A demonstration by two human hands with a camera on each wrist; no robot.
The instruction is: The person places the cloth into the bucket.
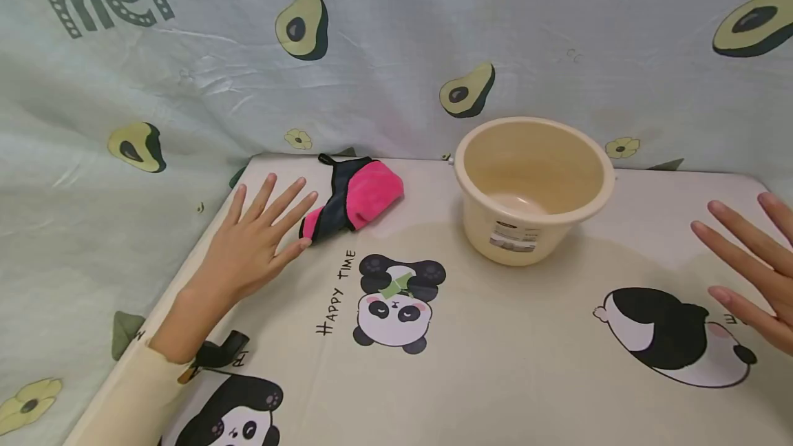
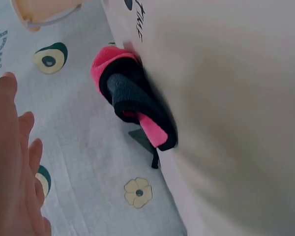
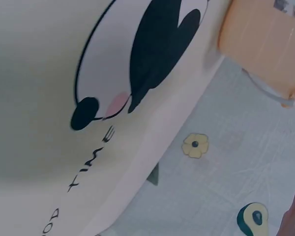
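My left hand (image 1: 250,246), fingers straight and spread, hovers over the left side of the table and holds nothing. Just beyond its fingertips lies a crumpled pink and dark grey cloth (image 1: 374,195) with black edging and a small hanging loop. The left wrist view shows the same cloth (image 2: 125,88) near the table's edge, apart from the hand. At the right edge of the head view, my right hand (image 1: 758,267) is partly cut off, its fingers extended and nothing in them. Between the hands, farther back, stands an upright cream plastic bucket (image 1: 480,222) with a label on its front.
The table (image 1: 495,377) wears a cover printed with pandas and lettering. Behind it and to the left hangs a pale sheet (image 1: 384,54) with avocado prints. A wire handle (image 3: 263,88) hangs at the bucket's side in the right wrist view.
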